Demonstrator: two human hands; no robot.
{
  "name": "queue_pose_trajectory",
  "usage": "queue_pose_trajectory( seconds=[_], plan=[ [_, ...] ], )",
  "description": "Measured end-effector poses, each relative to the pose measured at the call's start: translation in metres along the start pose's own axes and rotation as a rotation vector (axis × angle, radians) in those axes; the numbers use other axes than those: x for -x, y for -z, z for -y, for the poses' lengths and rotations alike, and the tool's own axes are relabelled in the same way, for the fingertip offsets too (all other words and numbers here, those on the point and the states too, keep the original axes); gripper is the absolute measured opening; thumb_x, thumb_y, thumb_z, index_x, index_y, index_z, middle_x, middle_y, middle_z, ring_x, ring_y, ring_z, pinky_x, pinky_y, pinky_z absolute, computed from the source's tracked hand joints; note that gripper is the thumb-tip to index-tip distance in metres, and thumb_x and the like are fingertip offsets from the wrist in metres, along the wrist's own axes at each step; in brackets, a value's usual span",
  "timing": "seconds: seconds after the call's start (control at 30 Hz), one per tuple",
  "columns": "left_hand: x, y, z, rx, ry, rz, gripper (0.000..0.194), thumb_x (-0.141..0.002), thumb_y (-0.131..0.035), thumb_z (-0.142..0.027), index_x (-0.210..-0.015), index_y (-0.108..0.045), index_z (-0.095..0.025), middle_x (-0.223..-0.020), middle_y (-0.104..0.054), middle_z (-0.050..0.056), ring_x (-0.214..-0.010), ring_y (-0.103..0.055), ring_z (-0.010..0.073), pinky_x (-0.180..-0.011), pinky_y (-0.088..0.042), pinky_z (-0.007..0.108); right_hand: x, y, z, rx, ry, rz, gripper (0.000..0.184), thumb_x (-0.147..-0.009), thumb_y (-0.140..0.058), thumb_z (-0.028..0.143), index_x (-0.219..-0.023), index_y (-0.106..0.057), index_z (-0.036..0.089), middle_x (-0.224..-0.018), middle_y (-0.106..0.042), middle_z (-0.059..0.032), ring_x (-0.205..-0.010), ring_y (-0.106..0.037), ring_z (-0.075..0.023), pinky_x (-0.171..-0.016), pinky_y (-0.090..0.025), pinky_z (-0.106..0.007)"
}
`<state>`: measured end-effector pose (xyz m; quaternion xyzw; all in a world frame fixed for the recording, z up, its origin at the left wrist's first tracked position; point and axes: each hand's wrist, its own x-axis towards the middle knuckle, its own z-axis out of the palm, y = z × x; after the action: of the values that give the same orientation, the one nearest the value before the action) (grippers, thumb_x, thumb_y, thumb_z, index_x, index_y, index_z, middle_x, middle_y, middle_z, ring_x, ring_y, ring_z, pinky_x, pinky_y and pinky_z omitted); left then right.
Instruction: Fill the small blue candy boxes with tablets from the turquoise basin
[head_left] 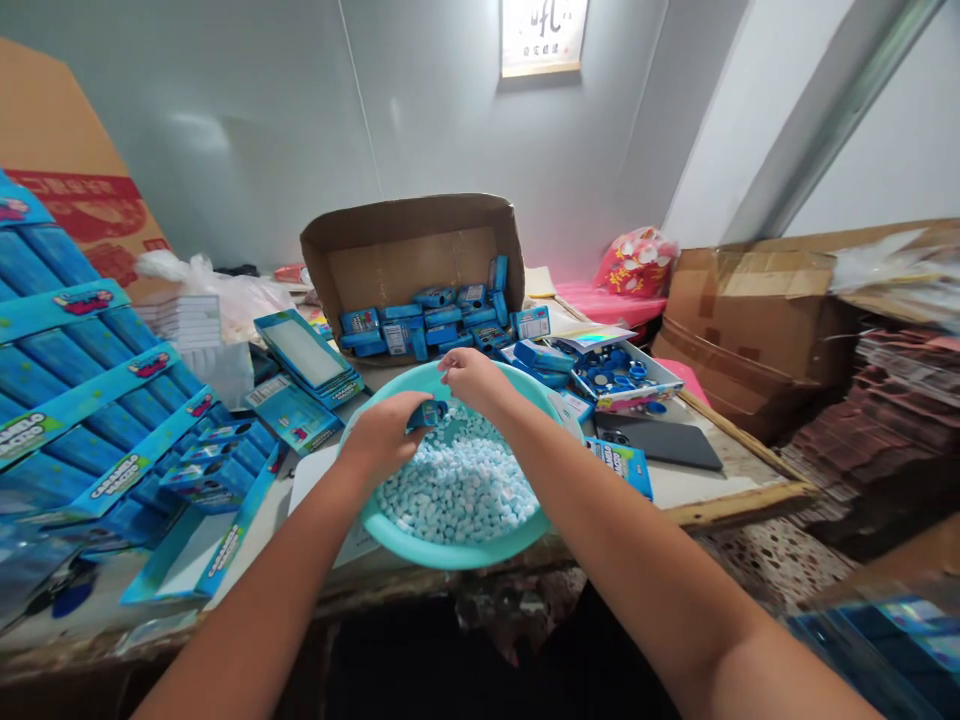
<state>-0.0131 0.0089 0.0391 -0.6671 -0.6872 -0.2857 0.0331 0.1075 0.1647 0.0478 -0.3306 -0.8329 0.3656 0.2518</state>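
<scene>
A turquoise basin (pixel 450 556) of small pale blue and white candies (pixel 457 490) stands at the table's front edge. Over its left side, my left hand (pixel 386 435) grips a small blue candy box (pixel 427 413). My right hand (pixel 474 380) is above the far part of the basin, just right of that box and apart from it. Its fingertips are pinched together, and whatever they hold is too small or hidden to make out.
Behind the basin, an open cardboard box (pixel 405 250) lies with small blue boxes (pixel 442 315) in it. Display trays of blue boxes (pixel 97 400) are stacked at left. At right are a tray of blue caps (pixel 619 370) and a dark flat phone (pixel 664 442).
</scene>
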Motion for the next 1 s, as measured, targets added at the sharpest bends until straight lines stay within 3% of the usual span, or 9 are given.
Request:
queue_pose_trajectory(
  seconds=[0.2,0.33,0.47,0.53,0.63,0.73,0.8,0.9,1.0],
  plan=[
    [0.002,0.000,0.001,0.037,0.079,-0.065,0.043,-0.083,-0.069,-0.032,-0.125,-0.067,-0.021,-0.122,-0.071,0.010,-0.113,-0.067,0.0323,-0.098,-0.054,0.044,0.005,0.006,0.006,0.070,-0.019,0.015,0.026,-0.079,-0.054,0.019,-0.100,-0.069,0.021,-0.088,-0.073,-0.0034,-0.072,-0.063,-0.0183,-0.060,-0.043,-0.026],
    [-0.002,-0.002,0.003,0.151,0.210,-0.303,0.048,-0.080,-0.075,-0.035,-0.125,-0.065,-0.020,-0.117,-0.072,0.010,-0.109,-0.069,0.0283,-0.097,-0.054,0.041,0.007,0.009,0.010,0.132,-0.014,0.038,0.024,-0.083,-0.052,0.022,-0.100,-0.070,0.020,-0.089,-0.073,-0.0046,-0.075,-0.063,-0.0193,-0.061,-0.041,-0.026],
    [-0.003,-0.002,0.001,0.389,0.320,-0.497,0.073,-0.073,-0.083,-0.037,-0.138,-0.054,-0.019,-0.108,-0.071,0.008,-0.095,-0.071,0.0238,-0.084,-0.059,0.036,0.008,0.006,0.013,0.195,0.022,0.092,0.028,-0.094,-0.048,0.031,-0.107,-0.069,0.019,-0.099,-0.073,-0.0077,-0.083,-0.064,-0.0210,-0.064,-0.041,-0.028],
    [0.000,0.009,0.001,0.474,0.325,-0.626,0.072,-0.069,-0.086,-0.034,-0.133,-0.057,-0.018,-0.105,-0.071,0.007,-0.088,-0.071,0.0213,-0.076,-0.059,0.032,0.010,0.002,0.014,0.222,0.036,0.173,0.028,-0.095,-0.050,0.033,-0.111,-0.068,0.019,-0.100,-0.073,-0.0085,-0.083,-0.064,-0.0214,-0.065,-0.042,-0.028],
    [0.012,0.043,0.007,0.502,0.323,-0.782,0.062,-0.067,-0.088,-0.029,-0.124,-0.063,-0.019,-0.096,-0.071,0.003,-0.076,-0.069,0.0173,-0.064,-0.056,0.026,0.019,-0.010,0.016,0.258,0.060,0.321,0.032,-0.095,-0.056,0.033,-0.121,-0.066,0.017,-0.109,-0.073,-0.0110,-0.089,-0.065,-0.0236,-0.070,-0.045,-0.028],
    [0.033,0.082,0.023,0.488,0.331,-0.740,0.062,-0.069,-0.088,-0.027,-0.126,-0.065,-0.024,-0.087,-0.070,-0.002,-0.068,-0.066,0.0149,-0.057,-0.053,0.023,0.029,-0.021,0.020,0.284,0.140,0.463,0.036,-0.093,-0.063,0.030,-0.127,-0.064,0.017,-0.130,-0.068,-0.0138,-0.109,-0.063,-0.0283,-0.084,-0.047,-0.031],
    [0.050,0.098,0.037,0.478,0.357,-0.685,0.066,-0.067,-0.089,-0.028,-0.128,-0.065,-0.026,-0.093,-0.071,-0.001,-0.070,-0.066,0.0148,-0.058,-0.054,0.023,0.035,-0.026,0.024,0.301,0.199,0.543,0.036,-0.093,-0.064,0.029,-0.127,-0.065,0.018,-0.135,-0.065,-0.0144,-0.117,-0.061,-0.0308,-0.092,-0.046,-0.034],
    [0.073,0.101,0.061,0.439,0.426,-0.633,0.073,-0.065,-0.088,-0.029,-0.133,-0.061,-0.025,-0.108,-0.070,0.004,-0.077,-0.067,0.0149,-0.058,-0.054,0.021,0.040,-0.032,0.029,0.341,0.247,0.628,0.035,-0.095,-0.060,0.031,-0.127,-0.067,0.019,-0.135,-0.064,-0.0150,-0.116,-0.062,-0.0325,-0.092,-0.047,-0.036],
    [0.087,0.087,0.085,0.435,0.439,-0.584,0.069,-0.069,-0.084,-0.028,-0.133,-0.060,-0.024,-0.111,-0.068,0.006,-0.088,-0.067,0.0166,-0.065,-0.055,0.021,0.042,-0.035,0.030,0.399,0.253,0.693,0.036,-0.094,-0.059,0.032,-0.125,-0.069,0.019,-0.131,-0.065,-0.0152,-0.110,-0.065,-0.0333,-0.085,-0.049,-0.036]
  ],
)
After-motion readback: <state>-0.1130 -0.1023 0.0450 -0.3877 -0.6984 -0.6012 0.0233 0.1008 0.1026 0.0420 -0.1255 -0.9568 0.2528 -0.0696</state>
